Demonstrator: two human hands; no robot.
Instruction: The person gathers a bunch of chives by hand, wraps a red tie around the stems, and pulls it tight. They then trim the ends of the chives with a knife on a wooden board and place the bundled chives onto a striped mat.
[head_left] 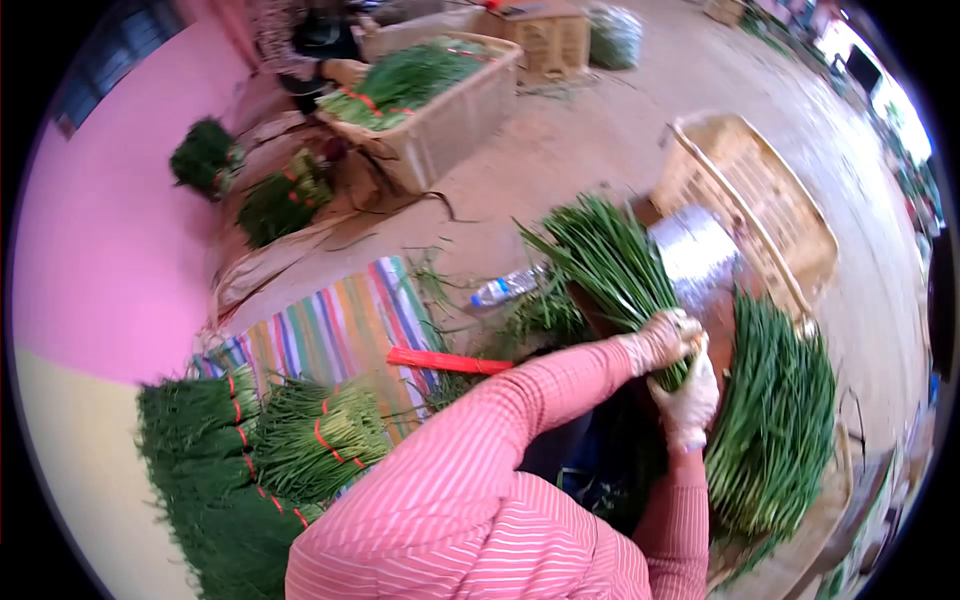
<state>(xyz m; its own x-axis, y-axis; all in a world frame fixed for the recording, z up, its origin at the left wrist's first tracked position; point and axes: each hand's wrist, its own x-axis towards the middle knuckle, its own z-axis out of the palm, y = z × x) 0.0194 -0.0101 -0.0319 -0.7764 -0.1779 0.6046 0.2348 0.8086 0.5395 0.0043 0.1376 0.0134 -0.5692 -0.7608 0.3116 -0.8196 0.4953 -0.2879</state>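
A bunch of long green garlic chives (pixel 610 255) is gripped between both hands, its leaves fanning out toward the striped mat's side. My left hand (pixel 662 338), in a pale glove, is closed around the bunch near its lower end. Just below it, my right hand (pixel 692 395), also gloved, is closed on the same end, touching the left. A small orange bit, perhaps a tie, shows between the fingers. Right beside my right hand lies a large heap of loose chives (pixel 770 420). A silvery wrapped surface (pixel 695 258) sits behind the held bunch.
A striped mat (pixel 335 325) bears red ties (pixel 450 360) and tied chive bundles (pixel 320 435). A plastic bottle (pixel 508 287) lies on the floor. An empty-looking tan basket (pixel 800 215) is tipped nearby. Another person's hand (pixel 345 72) is at a crate (pixel 450 140) of chives.
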